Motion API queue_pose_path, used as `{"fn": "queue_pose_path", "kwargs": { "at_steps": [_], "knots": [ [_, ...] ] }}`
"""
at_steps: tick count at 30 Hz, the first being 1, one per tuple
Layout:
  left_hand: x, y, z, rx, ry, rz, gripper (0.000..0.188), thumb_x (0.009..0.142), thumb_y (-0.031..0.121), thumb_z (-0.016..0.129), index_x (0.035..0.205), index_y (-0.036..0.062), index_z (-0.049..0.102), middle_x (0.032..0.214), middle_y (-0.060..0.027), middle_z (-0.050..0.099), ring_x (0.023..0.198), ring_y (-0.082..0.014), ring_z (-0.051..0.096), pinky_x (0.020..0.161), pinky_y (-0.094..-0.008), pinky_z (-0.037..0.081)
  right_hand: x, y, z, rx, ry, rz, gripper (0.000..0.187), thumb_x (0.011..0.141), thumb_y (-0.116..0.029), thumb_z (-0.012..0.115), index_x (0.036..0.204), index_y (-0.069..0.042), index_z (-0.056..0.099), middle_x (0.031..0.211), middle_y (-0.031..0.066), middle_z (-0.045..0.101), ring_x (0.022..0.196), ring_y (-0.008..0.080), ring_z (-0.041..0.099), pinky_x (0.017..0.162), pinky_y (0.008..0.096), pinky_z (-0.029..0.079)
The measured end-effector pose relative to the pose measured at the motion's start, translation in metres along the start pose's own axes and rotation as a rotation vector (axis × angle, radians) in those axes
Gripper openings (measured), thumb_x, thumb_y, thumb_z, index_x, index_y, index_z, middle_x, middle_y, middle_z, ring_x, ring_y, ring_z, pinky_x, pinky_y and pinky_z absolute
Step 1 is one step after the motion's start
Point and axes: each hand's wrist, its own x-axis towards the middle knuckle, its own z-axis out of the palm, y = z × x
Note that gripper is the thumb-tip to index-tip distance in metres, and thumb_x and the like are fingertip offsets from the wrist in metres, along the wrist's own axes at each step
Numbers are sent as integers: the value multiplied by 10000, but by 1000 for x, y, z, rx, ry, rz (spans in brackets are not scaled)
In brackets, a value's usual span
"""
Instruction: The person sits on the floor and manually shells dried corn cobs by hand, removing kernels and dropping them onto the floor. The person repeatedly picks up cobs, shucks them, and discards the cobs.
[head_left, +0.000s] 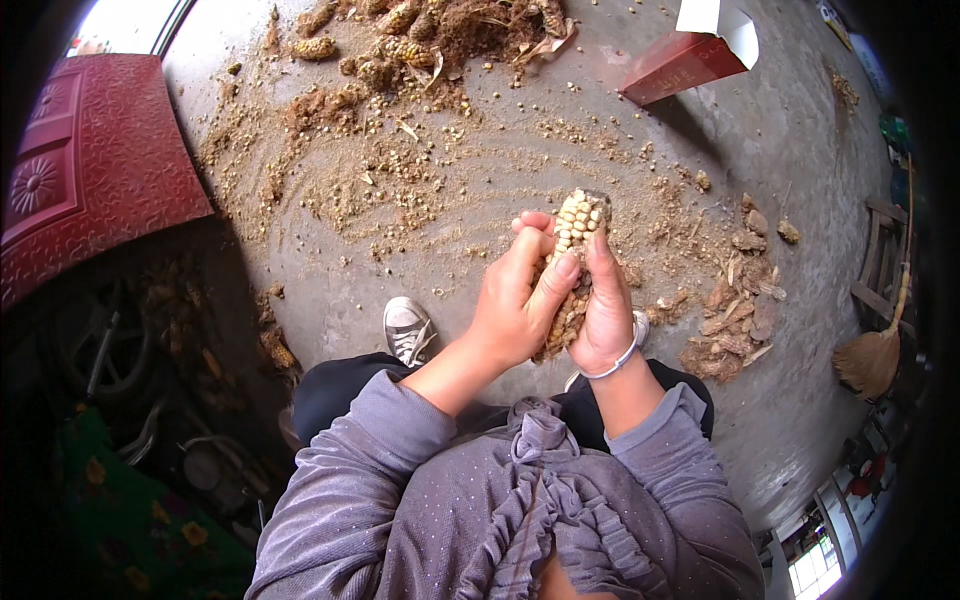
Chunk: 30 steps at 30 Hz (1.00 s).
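Note:
Between my two hands is an ear of corn (577,222), tilted upright above the floor. Pale kernels cover its upper end, while the lower part looks brownish and stripped. My left hand (522,285) is closed around the ear's left side, its thumb pressed across the front. From the right, my right hand (605,305) wraps the cob, thumb pointing up along the kernels; a pale bangle circles that wrist. Some right-hand fingers are hidden behind the cob.
Kernels and chaff (400,185) lie scattered over the concrete floor. A pile of corn ears and husks (420,40) is at the far side. A red box (680,68) stands far right, stripped cobs (735,320) lie right, a broom (868,362) beyond. A red door (110,150) is at left.

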Motion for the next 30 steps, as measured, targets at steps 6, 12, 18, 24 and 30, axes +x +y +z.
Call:
{"fn": "queue_pose_path", "kwargs": {
  "at_steps": [6, 12, 18, 24, 30],
  "knots": [
    [1, -4, 6, -206, 171, 72, 215, 894, 167, 377, 902, -14, 492, 829, -75, 549, 783, -98, 489, 703, -240, 394, -3, -1, 6, 67, -103, -18, 468, 831, -366, 468, 1131, -14, 401, 1125, 125, 483, 990, 168, 490, 866, 295, 390],
    [9, 2, -5, -430, 105, -235, 282, 897, 248, 368, 908, -3, 498, 822, -46, 530, 785, -91, 470, 707, -221, 382, -6, -8, 6, 40, -41, 29, 453, 838, -343, 464, 1128, 3, 417, 1118, 104, 488, 991, 164, 488, 875, 296, 377],
    [5, 7, -3, -237, 156, -42, 292, 878, 286, 410, 905, 6, 488, 802, -28, 528, 759, -84, 455, 689, -234, 387, -11, -4, 10, -129, -106, -64, 409, 819, -205, 528, 1153, -2, 406, 1127, 64, 474, 1020, 128, 447, 895, 263, 331],
    [5, 4, -6, -187, 152, 88, 249, 874, 251, 424, 818, 17, 488, 721, -41, 515, 682, -93, 456, 620, -242, 389, -13, -4, 15, -153, -106, -68, 411, 819, -178, 529, 1166, -8, 391, 1144, 42, 452, 1029, 110, 423, 906, 245, 300],
    [2, 3, -3, -75, 235, 63, 260, 883, 213, 404, 766, -2, 491, 657, -61, 501, 609, -99, 443, 556, -252, 378, -19, 5, -1, -131, -27, 49, 393, 839, -214, 502, 1154, -1, 401, 1086, 28, 471, 982, 92, 431, 878, 239, 318]
  ]
}}
